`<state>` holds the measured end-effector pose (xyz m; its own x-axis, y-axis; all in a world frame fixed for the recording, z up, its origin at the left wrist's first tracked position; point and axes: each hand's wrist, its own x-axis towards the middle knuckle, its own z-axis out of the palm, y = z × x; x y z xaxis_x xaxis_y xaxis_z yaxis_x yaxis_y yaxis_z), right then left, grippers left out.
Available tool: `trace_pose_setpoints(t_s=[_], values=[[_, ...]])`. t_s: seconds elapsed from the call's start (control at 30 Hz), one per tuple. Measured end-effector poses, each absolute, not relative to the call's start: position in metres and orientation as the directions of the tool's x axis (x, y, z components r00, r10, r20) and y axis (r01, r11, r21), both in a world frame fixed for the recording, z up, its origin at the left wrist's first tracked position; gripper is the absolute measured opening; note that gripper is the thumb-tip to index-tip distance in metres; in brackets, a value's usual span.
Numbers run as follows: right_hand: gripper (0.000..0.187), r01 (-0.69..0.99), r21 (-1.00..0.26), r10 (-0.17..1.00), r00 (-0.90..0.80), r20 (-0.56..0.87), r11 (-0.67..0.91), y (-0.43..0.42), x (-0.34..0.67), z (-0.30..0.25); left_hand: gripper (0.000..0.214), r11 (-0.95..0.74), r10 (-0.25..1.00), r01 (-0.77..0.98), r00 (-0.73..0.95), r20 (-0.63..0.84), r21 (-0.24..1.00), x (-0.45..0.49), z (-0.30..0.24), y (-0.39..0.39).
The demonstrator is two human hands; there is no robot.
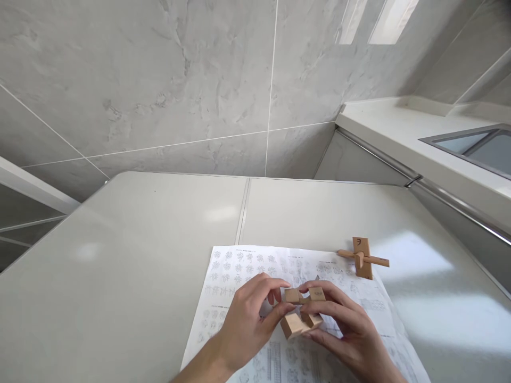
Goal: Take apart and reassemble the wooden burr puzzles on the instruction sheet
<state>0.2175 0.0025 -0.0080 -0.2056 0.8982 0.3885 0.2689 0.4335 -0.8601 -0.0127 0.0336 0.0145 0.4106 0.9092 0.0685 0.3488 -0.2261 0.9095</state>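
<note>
Both hands meet over a printed instruction sheet point(239, 271) near the table's front edge. My left hand point(245, 319) pinches notched wooden puzzle pieces point(302, 311) from the left, with thumb and fingers closed on them. From the right, my right hand point(351, 330) grips the same cluster of light wooden blocks, fingers curled round it. A second wooden puzzle, a small assembled cross point(362, 258) with a thin stick through it, lies apart on the table at the sheet's upper right corner.
The pale grey table point(151, 239) has a seam running down its middle. A tiled wall rises behind it. To the right stands a white counter point(399, 127) with a metal rail and a recessed sink.
</note>
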Motion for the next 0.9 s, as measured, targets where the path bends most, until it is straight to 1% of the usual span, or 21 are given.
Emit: trace_pose_setpoints(t_s=[0.07, 0.13, 0.23, 0.33, 0.43, 0.53, 0.63, 0.7, 0.8, 0.9], values=[[0.011, 0.358, -0.811, 0.886, -0.165, 0.433, 0.463, 0.001, 0.217, -0.009, 0.035, -0.091, 0.921, 0.307, 0.388, -0.037, 0.947, -0.014, 0.016, 0.034], [0.012, 0.44, -0.742, 0.855, -0.14, 0.5, 0.506, -0.001, 0.216, -0.013, 0.039, 0.023, 0.908, 0.253, 0.4, -0.127, 0.967, -0.015, 0.018, 0.033], [0.021, 0.518, -0.649, 0.804, -0.141, 0.578, 0.558, -0.003, 0.214, -0.018, 0.041, 0.103, 0.855, 0.198, 0.483, -0.189, 0.975, -0.015, 0.02, 0.033], [0.028, 0.538, -0.628, 0.801, -0.163, 0.577, 0.562, -0.005, 0.215, -0.023, 0.037, 0.147, 0.816, 0.196, 0.529, -0.231, 0.97, -0.013, 0.022, 0.034], [0.03, 0.51, -0.661, 0.824, -0.205, 0.529, 0.551, -0.006, 0.22, -0.024, 0.035, 0.188, 0.814, 0.178, 0.522, -0.255, 0.966, -0.012, 0.025, 0.035], [0.028, 0.462, -0.74, 0.867, -0.173, 0.466, 0.49, -0.004, 0.225, -0.02, 0.037, 0.224, 0.832, 0.119, 0.493, -0.253, 0.967, -0.015, 0.026, 0.038], [0.028, 0.334, -0.856, 0.916, -0.073, 0.395, 0.396, 0.001, 0.227, -0.015, 0.039, 0.285, 0.842, 0.049, 0.465, -0.274, 0.957, -0.017, 0.024, 0.041], [0.027, 0.23, -0.911, 0.937, -0.011, 0.349, 0.342, 0.004, 0.226, -0.012, 0.04, 0.303, 0.845, 0.018, 0.458, -0.278, 0.953, -0.018, 0.022, 0.041], [0.024, 0.129, -0.956, 0.961, 0.041, 0.272, 0.265, 0.006, 0.227, -0.012, 0.04, 0.29, 0.839, 0.005, 0.48, -0.257, 0.957, -0.019, 0.022, 0.042], [0.025, 0.028, -0.982, 0.98, 0.058, 0.189, 0.188, 0.003, 0.227, -0.015, 0.044, 0.278, 0.819, 0.026, 0.515, -0.251, 0.96, -0.018, 0.023, 0.041]])
